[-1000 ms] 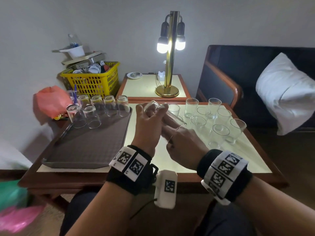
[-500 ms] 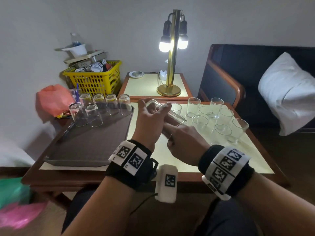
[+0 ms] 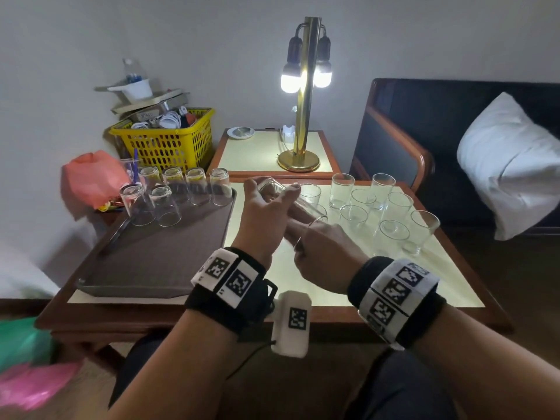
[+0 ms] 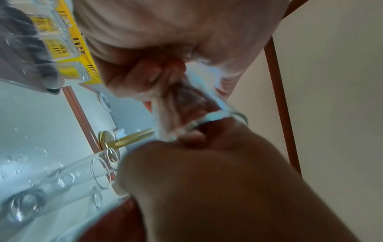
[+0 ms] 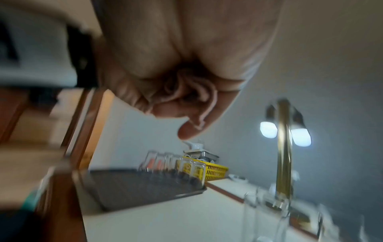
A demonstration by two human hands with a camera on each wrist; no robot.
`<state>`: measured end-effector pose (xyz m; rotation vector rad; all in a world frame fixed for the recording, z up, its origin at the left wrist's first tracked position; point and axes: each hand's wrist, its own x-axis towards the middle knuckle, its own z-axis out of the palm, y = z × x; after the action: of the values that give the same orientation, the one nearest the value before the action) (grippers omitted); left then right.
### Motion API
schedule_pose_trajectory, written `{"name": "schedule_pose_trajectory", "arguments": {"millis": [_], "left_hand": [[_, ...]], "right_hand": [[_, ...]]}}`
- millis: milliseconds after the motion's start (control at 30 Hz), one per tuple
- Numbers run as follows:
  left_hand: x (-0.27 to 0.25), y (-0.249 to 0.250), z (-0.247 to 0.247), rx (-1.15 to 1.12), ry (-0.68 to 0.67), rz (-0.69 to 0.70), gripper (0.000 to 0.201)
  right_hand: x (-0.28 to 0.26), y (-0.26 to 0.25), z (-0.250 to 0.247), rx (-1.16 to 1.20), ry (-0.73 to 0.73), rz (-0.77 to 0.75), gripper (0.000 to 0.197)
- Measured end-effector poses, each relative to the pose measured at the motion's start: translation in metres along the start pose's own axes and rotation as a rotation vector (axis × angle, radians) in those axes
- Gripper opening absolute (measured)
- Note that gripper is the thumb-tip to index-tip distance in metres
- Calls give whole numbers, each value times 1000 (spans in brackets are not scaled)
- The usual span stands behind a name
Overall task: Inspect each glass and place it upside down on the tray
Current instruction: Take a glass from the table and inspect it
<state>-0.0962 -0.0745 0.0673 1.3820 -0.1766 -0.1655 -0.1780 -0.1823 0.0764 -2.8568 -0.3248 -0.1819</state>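
Now both hands grip one tilted glass (image 3: 292, 204) above the tabletop: left hand (image 3: 263, 219) curled round its base, right hand (image 3: 325, 253) at its rim.

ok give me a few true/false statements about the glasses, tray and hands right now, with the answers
1. Both hands hold one glass tilted on its side above the table. True: the left hand grips its base end, the right hand its rim end.
2. The tray has no glasses on it. False: upside-down glasses stand along its far edge.
3. The glasses on the table to the right stand mouth up. True.
4. The lamp is switched off. False: both its bulbs are lit.
5. The yellow basket sits on the tray. False: it stands behind the tray, by the wall.
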Motion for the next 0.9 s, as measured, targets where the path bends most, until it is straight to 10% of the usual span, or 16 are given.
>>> {"name": "schedule_pose_trajectory", "arguments": {"millis": [233,300,467,700,767,900], "left_hand": [[-14,-16,3,-270,-18,103,41],[-12,-14,0,-187,-57,72,46],[-6,-9,-1,2,-12,-54,36],[-19,-23,5,-326,-3,82,55],[-18,-20,1,-227,-40,39,48],[-7,-12,-3,-22,5,-70,36]], "right_hand": [[-2,5,-8,1397,-111,208,44],[0,8,-5,1251,-72,258,46],[1,5,5,58,55,-10,70],[-2,3,6,1317,-44,228,51],[-2,4,8,1220,-38,248,49],[2,10,15,208,3,34,71]]}}
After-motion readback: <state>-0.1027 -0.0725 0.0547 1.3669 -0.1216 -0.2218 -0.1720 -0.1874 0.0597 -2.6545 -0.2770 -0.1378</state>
